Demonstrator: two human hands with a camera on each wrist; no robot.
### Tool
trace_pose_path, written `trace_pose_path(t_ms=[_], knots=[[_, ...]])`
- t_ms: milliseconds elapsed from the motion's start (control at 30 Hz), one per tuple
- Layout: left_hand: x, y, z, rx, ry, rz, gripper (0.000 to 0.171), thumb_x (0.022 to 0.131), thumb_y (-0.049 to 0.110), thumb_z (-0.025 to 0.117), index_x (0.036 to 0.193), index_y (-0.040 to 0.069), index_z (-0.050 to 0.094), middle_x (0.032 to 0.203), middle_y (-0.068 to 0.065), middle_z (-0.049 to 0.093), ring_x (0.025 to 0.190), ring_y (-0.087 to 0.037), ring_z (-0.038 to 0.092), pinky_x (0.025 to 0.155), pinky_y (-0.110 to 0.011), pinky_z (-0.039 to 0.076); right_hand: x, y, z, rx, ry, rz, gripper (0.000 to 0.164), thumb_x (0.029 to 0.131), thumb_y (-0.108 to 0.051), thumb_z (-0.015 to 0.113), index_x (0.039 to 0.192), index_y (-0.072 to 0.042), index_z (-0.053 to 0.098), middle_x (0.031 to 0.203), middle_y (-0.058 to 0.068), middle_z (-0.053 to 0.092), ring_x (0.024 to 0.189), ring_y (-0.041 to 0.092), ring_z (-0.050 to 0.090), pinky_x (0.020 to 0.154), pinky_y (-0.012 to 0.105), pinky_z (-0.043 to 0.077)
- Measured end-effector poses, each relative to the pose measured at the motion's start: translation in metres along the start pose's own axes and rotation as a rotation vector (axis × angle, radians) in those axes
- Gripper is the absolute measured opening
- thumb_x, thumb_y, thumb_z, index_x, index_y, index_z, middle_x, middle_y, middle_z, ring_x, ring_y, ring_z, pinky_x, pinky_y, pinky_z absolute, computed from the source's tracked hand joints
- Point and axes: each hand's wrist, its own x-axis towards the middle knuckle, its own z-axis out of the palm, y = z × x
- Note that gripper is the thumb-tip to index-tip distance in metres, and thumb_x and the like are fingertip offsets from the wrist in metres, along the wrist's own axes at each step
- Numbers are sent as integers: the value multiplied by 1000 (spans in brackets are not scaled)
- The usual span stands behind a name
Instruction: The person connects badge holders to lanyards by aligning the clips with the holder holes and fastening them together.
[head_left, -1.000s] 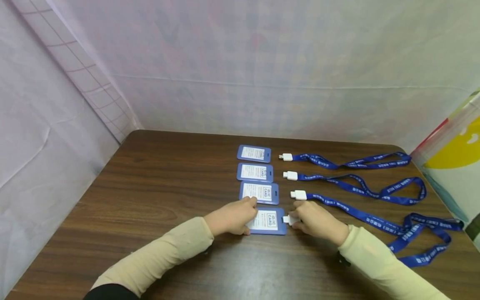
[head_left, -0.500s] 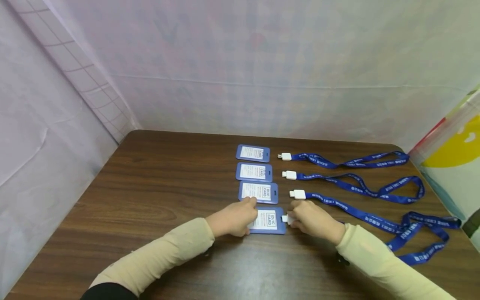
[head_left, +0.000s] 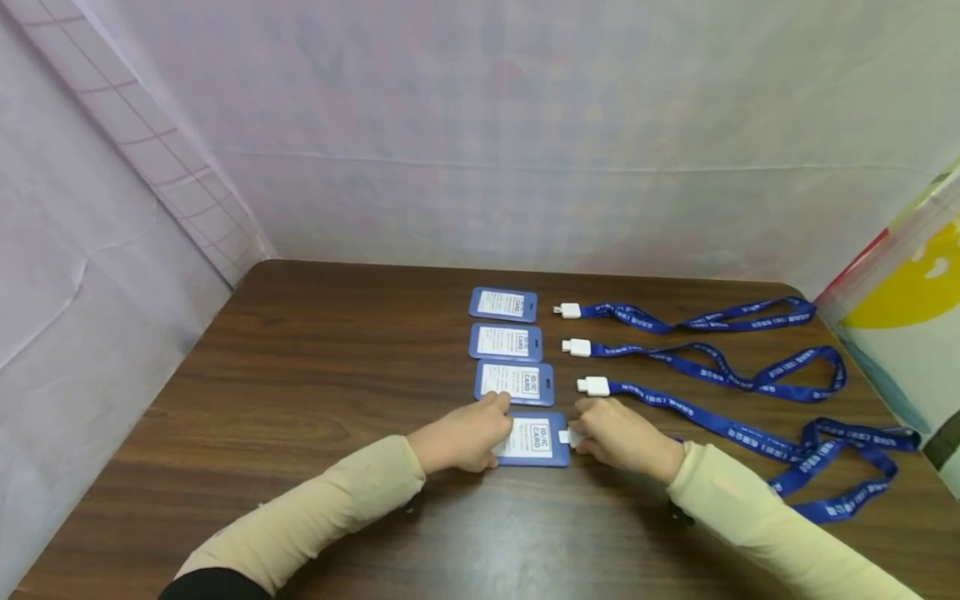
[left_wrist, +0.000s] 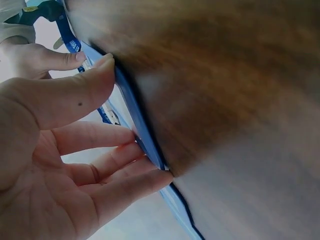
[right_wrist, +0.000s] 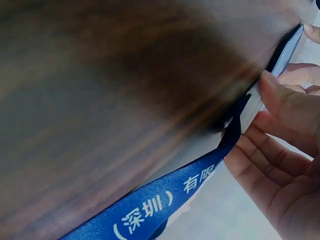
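My left hand [head_left: 468,435] holds the nearest blue ID card holder [head_left: 542,442] by its left end. In the left wrist view, the thumb lies on one face of the holder [left_wrist: 131,107] and the fingertips are at its edge. My right hand [head_left: 626,437] pinches the white clip [head_left: 564,437] of a blue lanyard between thumb and fingers. The clip's tip overlaps the slotted right end of the holder; the fingers hide most of the clip. In the right wrist view, the printed lanyard strap [right_wrist: 170,202] trails away from the white clip [right_wrist: 253,107].
Beyond the hands lie three more blue card holders [head_left: 513,382] in a column on the brown table [head_left: 315,358]. To their right, three lanyards [head_left: 697,412] with white clips [head_left: 592,386] stretch toward the table's right edge. A white curtain [head_left: 525,150] hangs behind.
The head view has shifted slightly. The right hand has edged left, and the clip's tip overlaps the holder's end a little more. The left hand keeps its hold.
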Motion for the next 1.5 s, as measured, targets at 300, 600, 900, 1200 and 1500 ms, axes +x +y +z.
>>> trace_pose_path(t_ms=[300,600,900,1200,1500], knots=[[3,2,-4,6,-31,-3,25,63,24,82,71,9,64,88,-5,49,80,-18,45,73,-24,47,-2,-4,0,-12,2,27,20,64,-5,77,63,-10,58,64,-3,45,53,10,46,46,22,41],[13,3,-7,-8,-76,-47,32,56,26,85,71,10,61,92,-6,54,78,-17,51,70,-24,49,-5,-8,0,-28,-1,55,22,63,-3,75,62,-11,55,65,-2,46,54,11,47,47,23,41],[12,-12,-19,-57,-81,19,41,62,27,82,94,4,67,82,-2,55,75,-14,53,71,-23,48,-6,-7,-5,-18,11,78,20,64,-6,77,67,-9,57,64,-1,51,54,10,50,47,23,43],[1,-35,-25,-266,104,10,30,82,23,67,103,0,65,93,-8,62,81,-16,57,71,-27,49,-7,-5,-15,22,43,154,20,71,-11,75,88,-3,69,79,5,65,69,16,62,62,31,52],[-11,-46,-24,-364,342,-49,14,85,18,63,90,5,63,87,-6,62,77,-15,57,67,-27,48,-11,-1,-23,17,124,202,14,74,-15,73,84,-8,68,79,0,65,68,14,61,60,30,51]])
